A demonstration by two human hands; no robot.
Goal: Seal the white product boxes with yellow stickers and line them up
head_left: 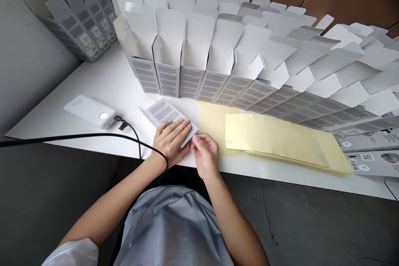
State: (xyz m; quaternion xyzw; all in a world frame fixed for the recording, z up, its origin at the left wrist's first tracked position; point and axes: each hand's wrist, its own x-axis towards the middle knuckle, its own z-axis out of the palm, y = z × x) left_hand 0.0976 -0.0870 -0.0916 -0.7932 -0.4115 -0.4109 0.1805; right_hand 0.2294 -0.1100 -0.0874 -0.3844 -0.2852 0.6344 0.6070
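A small white printed cardboard box (162, 110) lies slantwise at the table's front edge, its text side up and a flap standing out at its far left end. Across its near half lie the fingers of my left hand (171, 140), gripping it from above; the thumb is mostly hidden. My right hand (205, 153) is closed at the box's near right end, thumb and forefinger pinched against the edge there. What lies inside the box cannot be seen. Just behind stands a long row of upright boxes (193, 81) of the same kind, with their top flaps up.
Yellow paper sheets (274, 137) are stacked to the right. A white power bank (89, 110) sits left on the white table (40, 120); its black cable (93, 136) crosses over my left wrist. More boxes stand back left (90, 29), and some lie flat at far right (374, 162).
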